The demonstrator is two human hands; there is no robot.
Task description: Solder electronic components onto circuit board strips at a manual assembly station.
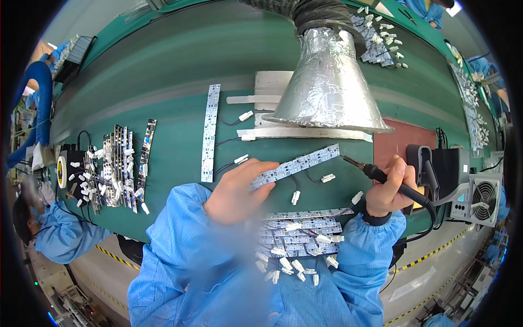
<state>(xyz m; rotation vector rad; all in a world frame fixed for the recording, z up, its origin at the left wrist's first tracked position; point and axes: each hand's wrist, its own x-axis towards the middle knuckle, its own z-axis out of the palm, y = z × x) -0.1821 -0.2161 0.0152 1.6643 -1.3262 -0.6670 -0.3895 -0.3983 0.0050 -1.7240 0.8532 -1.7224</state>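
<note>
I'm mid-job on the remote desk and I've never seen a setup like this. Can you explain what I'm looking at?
There is no robot here: these are a person's two bare hands, in blue sleeves. The single picture comes from a wide fisheye camera worn on the head, looking down, so straight edges bend near the rim.

The left hand holds a narrow circuit board strip. The right hand grips a soldering iron, its tip close to the strip's far end; I can't tell whether they touch.

On the green work surface, another strip lies to the left, beyond it a cluster of strips, and more are stacked near the person's body. White connectors hang on wires. A foil-covered cone is above.
</note>
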